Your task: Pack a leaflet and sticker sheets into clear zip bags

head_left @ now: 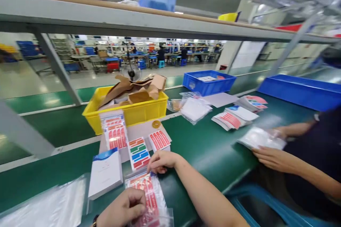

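Observation:
A clear plastic bag [157, 198] with a red-printed sticker sheet inside lies in front of me at the table's near edge. Curled over its left side, my left hand [122, 207] grips it between thumb and fingers. At the bag's top edge, the fingertips of my right hand [163, 161] are pinched on the plastic. Just beyond are a sheet of coloured stickers [139, 153] and a stack of red-striped sticker sheets [160, 139]. A thick stack of white booklets [105, 173] with a blue top edge stands left of the bag.
Clear plastic bags [53, 202] lie at the near left. A yellow bin [144, 111] holds torn brown cardboard. Blue bins [210, 85] stand farther back. On the right, a co-worker's hands [274, 158] hold a clear bag [258, 138]. A shelf [160, 16] crosses overhead.

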Tool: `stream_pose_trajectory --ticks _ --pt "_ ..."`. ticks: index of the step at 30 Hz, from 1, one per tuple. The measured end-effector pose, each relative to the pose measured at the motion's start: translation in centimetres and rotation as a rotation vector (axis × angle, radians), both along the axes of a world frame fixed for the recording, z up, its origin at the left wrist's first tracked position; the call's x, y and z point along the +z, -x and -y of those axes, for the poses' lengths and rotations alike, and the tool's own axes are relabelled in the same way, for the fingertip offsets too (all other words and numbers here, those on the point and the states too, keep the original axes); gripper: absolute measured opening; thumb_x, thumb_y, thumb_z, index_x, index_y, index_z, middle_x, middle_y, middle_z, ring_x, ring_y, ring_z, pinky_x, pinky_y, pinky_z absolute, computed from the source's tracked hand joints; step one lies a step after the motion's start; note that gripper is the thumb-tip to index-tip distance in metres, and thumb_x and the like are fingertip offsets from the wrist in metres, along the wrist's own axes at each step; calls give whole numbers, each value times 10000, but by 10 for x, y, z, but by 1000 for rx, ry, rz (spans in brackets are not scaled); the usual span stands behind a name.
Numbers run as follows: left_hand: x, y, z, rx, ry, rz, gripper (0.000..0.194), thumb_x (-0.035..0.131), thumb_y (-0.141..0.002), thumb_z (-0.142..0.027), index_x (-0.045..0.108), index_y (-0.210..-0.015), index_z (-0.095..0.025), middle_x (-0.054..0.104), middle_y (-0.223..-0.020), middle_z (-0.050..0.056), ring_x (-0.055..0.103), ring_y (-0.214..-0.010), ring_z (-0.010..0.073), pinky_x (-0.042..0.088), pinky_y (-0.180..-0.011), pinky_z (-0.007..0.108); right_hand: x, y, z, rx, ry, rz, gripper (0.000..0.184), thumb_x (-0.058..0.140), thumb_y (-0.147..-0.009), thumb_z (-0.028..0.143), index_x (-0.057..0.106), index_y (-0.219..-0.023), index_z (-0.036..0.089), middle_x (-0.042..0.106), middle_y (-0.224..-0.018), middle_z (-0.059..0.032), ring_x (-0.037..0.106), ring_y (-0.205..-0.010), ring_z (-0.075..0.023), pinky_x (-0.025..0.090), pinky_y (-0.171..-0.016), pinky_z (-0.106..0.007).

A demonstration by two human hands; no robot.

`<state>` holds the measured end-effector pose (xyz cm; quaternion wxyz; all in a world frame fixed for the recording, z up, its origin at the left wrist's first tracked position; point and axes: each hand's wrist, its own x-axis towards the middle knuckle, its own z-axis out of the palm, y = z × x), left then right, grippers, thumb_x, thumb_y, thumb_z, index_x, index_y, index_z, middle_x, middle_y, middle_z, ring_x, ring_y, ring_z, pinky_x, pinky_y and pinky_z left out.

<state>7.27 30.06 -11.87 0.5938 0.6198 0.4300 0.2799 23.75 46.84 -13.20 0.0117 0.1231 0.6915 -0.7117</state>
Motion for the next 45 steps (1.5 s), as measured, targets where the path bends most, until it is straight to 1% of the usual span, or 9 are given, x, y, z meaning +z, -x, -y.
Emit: stream_pose_trajectory --ticks 5,9,12,20,25,31,39,43,45 --pt "-4 -6 0 -30 11 -51 394 453 -768 -509 429 -641 -136 411 -603 -8 335 -581 87 267 -552 208 -5 3 2 27 52 21 383 601 -723 399 625 -882 51 542 -561 21 438 -365 -20 253 -316 -142" --pt "-6 -9 -1 -73 15 -126 389 428 -783 -504 427 -650 -138 413 -602 -10 341 -583 89 275 -562 208 -6 3 1 30 61 21 392 596 -726 410 628 -848 39 546 -549 21 423 -360 -10 251 -315 -137" --pt "-6 -9 -1 -94 29 -122 400 427 -774 -519 435 -656 -137 428 -611 -4 355 -591 94 285 -568 207 -6 3 1 19 59 19 392 599 -726 406 629 -834 32 542 -531 23 404 -353 -5 259 -317 -136" --pt "-8 -9 0 -82 75 -94 360 485 -753 -494 444 -673 -146 458 -634 -4 368 -594 94 281 -557 201 -8 5 1 -23 86 -19 358 595 -737 386 627 -834 43 534 -514 37 407 -337 -9 246 -301 -138" --pt "-4 -11 -2 -84 29 -103 383 445 -772 -507 422 -654 -143 420 -629 -12 340 -599 90 276 -568 202 -6 5 3 -24 92 -26 341 600 -737 371 620 -848 49 537 -514 40 428 -337 -16 247 -297 -137" --pt "-8 -9 -3 -80 -1 -121 378 454 -774 -495 435 -655 -136 426 -630 -13 350 -610 89 277 -580 203 -4 5 3 -60 78 -19 363 590 -733 396 613 -858 56 532 -511 41 447 -342 -24 258 -304 -136" --pt "-8 -7 -2 -65 126 -18 385 621 -647 -480 459 -651 -131 430 -572 -40 346 -517 57 260 -477 174 -4 9 7 -105 -30 -2 391 573 -713 444 605 -833 73 506 -511 38 419 -342 -32 255 -295 -145" --pt "-11 -3 -4 -73 107 -12 392 629 -629 -498 516 -693 -128 460 -574 -39 376 -508 52 304 -489 170 -4 13 7 -124 -162 4 404 535 -726 473 606 -805 83 471 -459 44 365 -304 -44 262 -290 -174" --pt "-12 -1 -5 -75 79 -2 419 628 -609 -525 541 -709 -128 477 -593 -33 396 -518 55 320 -497 170 -2 15 7 -215 -269 -18 386 491 -761 466 596 -774 94 439 -442 52 335 -306 -44 254 -304 -180"
